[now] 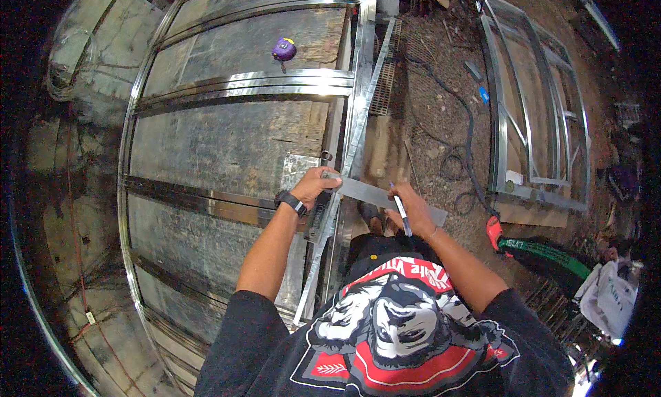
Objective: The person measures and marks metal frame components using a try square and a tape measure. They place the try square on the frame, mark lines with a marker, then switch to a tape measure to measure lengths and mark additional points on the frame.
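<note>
My left hand [313,188], with a dark watch on its wrist, is closed with thumb and fingers on the near end of a flat metal blade [365,192], which looks like part of a square. The blade reaches right, across a long thin metal strip [354,144] lying aslant along the frame's edge. My right hand [413,210] grips a white and dark pen [401,215], tip downward, beside the blade's far part. Whether its fingers also touch the blade I cannot tell. A dark metal piece [318,219] sits just below my left hand.
A shiny metal frame [289,82] with crossbars lies over worn boards. On it rests a purple tape measure [284,49]. Another metal frame [540,101] lies on the floor at right, near a dark cable [468,122], a red-ended green strap [544,249] and a white bag [609,297].
</note>
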